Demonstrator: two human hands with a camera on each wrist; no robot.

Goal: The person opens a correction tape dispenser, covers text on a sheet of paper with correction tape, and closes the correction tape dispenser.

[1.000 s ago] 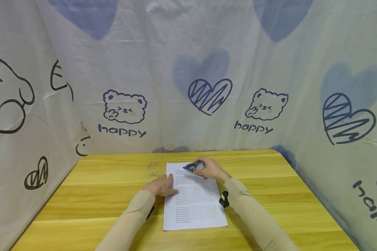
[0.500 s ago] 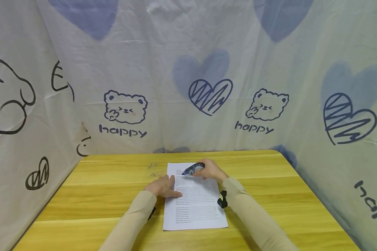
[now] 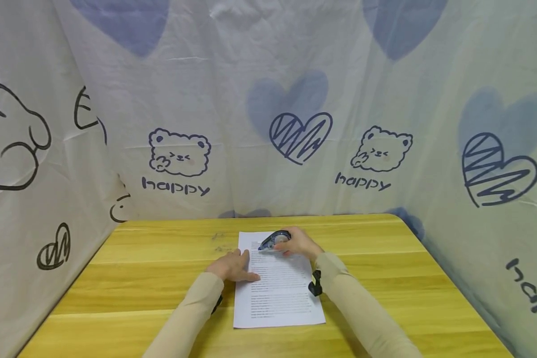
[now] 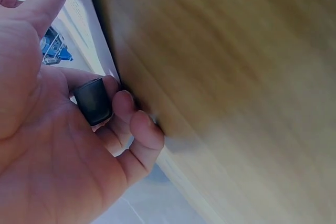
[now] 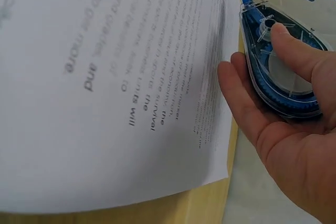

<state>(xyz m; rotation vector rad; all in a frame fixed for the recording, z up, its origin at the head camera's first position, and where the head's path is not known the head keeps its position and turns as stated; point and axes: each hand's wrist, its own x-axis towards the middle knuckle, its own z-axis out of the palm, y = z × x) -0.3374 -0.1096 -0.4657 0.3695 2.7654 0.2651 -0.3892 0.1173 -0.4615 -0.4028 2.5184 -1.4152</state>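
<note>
My right hand (image 3: 301,243) holds a blue correction tape dispenser (image 3: 275,240), thumb on its clear case and fingers beneath it. Its blue tip points left, at the upper printed lines of a white sheet of paper (image 3: 286,311). I cannot tell whether the tip touches the sheet. My left hand (image 3: 230,267) rests on the paper's left edge with its thumb stretched over the print. In the left wrist view, a small black cap-like piece (image 4: 93,102) sits within that hand's curled fingers. In the right wrist view, the dispenser (image 5: 281,66) shows its reels.
The sheet lies on a wooden table (image 3: 152,283). Faint marks (image 3: 221,248) show on the wood left of the paper. A printed cloth (image 3: 250,199) with hearts and bears hangs behind the table and along both sides.
The dispenser's tip has come slightly down and left over the upper print, and its body is tilted more steeply. My left thumb has shifted a little to the right.
</note>
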